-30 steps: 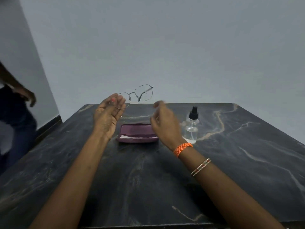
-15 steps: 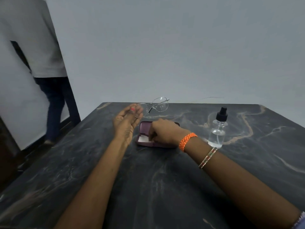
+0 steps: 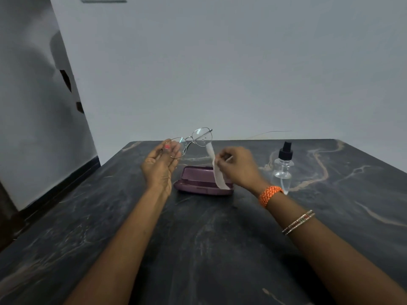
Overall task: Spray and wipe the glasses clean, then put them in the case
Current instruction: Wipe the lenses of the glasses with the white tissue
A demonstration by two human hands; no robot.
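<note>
Right hand lifted from case, fingers pinching cloth, left hand gripping glasses, lens half-hidden

No text, label, brand, number or sign can be read anywhere. The spray bottle is clear plastic with a plain black top, the purple case has a bare lid, the cloth is unprinted, and the thin metal glasses show no legible marking. The counter carries only marble veining.
</note>
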